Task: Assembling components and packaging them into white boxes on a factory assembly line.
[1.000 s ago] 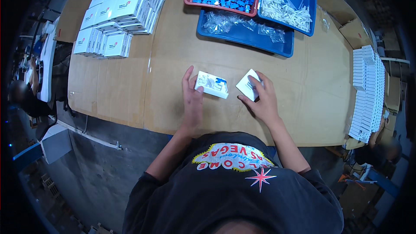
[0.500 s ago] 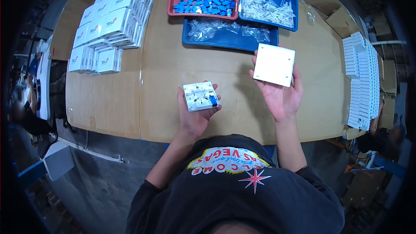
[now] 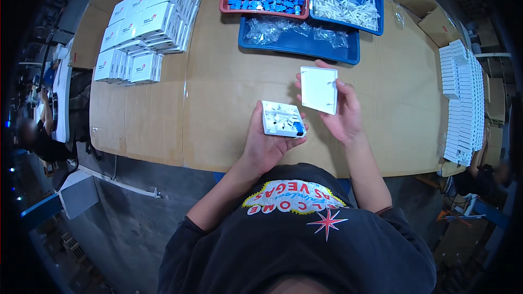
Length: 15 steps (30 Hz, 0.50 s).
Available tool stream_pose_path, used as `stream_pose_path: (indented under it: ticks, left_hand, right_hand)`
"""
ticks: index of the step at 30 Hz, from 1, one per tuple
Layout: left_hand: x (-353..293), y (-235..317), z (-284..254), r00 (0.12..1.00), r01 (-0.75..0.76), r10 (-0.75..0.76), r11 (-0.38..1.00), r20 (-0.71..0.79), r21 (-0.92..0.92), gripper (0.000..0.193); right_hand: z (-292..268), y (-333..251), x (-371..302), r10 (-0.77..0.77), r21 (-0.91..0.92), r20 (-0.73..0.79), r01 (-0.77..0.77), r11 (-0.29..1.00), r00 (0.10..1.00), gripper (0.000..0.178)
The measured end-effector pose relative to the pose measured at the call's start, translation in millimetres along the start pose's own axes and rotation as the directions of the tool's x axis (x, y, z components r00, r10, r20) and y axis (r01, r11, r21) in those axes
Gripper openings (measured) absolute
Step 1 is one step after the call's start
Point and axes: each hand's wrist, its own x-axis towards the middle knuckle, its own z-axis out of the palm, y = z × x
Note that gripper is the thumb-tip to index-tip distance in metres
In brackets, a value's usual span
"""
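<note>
My left hand (image 3: 267, 144) is closed round a small square white box base (image 3: 272, 129), its inside facing up. Small white and dark parts lie in it, and a blue adapter (image 3: 298, 128) sits at its lower right corner. Gripped by the edges in my right hand (image 3: 343, 114) is a square white cover (image 3: 318, 90), tilted, with small pegs near its corners. Cover and base are apart, the cover higher and to the right. Some fingers of both hands are hidden behind these pieces.
A red tray (image 3: 265, 13) of blue adapters and a blue tray (image 3: 380, 0) of white sticks rest over another blue tray (image 3: 299, 54) with clear plastic bags. Finished-looking white boxes (image 3: 144, 24) are stacked left; white pieces (image 3: 462, 103) stand in rows right. People work at both sides.
My left hand has carried the base to the right. My right hand has brought the cover left and slightly down, turning it. The two pieces are closer together.
</note>
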Motion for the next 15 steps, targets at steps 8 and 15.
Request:
stream_pose_path:
  ticks: [8, 15]
  left_hand:
    - [1.6, -2.8, 5.8, 0.997, 0.064, -0.063, 0.997, -0.039, 0.038, 0.087]
    - [3.5, -7.5, 8.2, 0.998, 0.044, -0.042, 0.998, -0.055, 0.039, 0.087]
  right_hand:
    - [-1.7, 19.0, 6.4, -0.06, -0.71, 0.074, 0.094, 0.698, 0.995, 0.046]
    - [-7.5, 17.5, 4.7, 0.049, -0.794, 0.143, 0.085, 0.602, 0.988, 0.046]
